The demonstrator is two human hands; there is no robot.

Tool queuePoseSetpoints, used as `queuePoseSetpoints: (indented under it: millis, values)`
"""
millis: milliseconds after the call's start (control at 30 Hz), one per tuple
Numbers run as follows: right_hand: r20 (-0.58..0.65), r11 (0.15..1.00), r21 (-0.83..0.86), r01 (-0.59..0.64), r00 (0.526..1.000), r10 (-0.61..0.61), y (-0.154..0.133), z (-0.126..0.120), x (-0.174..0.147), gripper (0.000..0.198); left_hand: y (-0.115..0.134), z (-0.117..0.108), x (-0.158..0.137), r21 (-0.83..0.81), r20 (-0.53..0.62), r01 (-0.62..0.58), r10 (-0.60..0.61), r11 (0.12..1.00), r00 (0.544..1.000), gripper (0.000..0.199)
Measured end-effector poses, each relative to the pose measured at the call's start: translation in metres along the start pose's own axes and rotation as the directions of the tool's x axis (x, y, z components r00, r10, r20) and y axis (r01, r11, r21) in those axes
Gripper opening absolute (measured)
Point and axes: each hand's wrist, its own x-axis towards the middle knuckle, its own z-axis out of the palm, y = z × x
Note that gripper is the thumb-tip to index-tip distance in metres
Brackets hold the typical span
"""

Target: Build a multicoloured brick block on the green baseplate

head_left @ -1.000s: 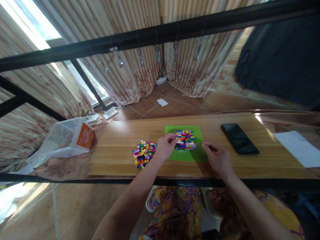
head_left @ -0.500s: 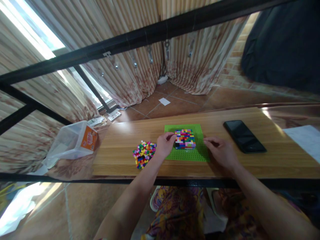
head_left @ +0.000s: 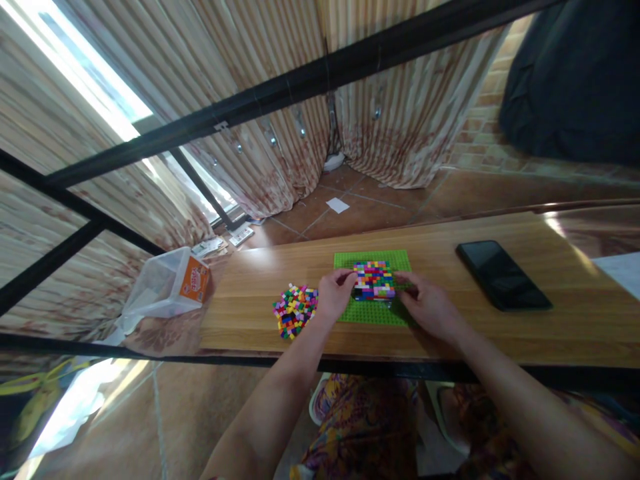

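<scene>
A block of multicoloured toy bricks point(head_left: 374, 279) stands on a green studded baseplate point(head_left: 370, 315). My left hand point(head_left: 334, 295) is at the block's left edge, thumb and forefinger closed together; whatever sits between the tips is too small to make out. On the other side, my right hand point(head_left: 431, 309) has its fingers bent in close to the block's right edge, over the plate. Its fingertips are partly hidden, and what they pinch does not show. Beside my left forearm lies a pile of loose small bricks point(head_left: 294, 309) in mixed colours.
A black phone point(head_left: 503, 273) lies on the wooden tabletop point(head_left: 245, 293) to the right. Off the table's left end is a clear plastic tub point(head_left: 160, 283) with an orange label. A dark metal bar point(head_left: 280, 93) crosses in front of the curtains. White paper point(head_left: 620, 277) lies far right.
My right hand has moved left from the baseplate's right edge to the block's right side. My left hand stays at the block's left edge. The whole view has shifted slightly.
</scene>
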Motion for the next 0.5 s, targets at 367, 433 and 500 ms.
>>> queuePoseSetpoints:
  millis: [367,433,500]
  values:
    - [0.096,0.991,-0.134,-0.005,0.995,0.018,0.009,-0.011,0.002,0.062,0.006,-0.05,-0.001,0.276,-0.183,0.012,0.041,0.961,0.982,0.028]
    - [0.075,0.985,-0.17,-0.003,0.997,0.016,0.012,-0.013,0.001,0.059,0.004,-0.081,-0.008,0.38,-0.214,0.031,0.056,0.924,0.975,0.026]
    - [0.073,0.98,-0.197,-0.001,0.997,0.015,0.013,-0.014,0.001,0.057,0.0,-0.107,-0.018,0.414,-0.222,0.045,0.053,0.909,0.974,0.025]
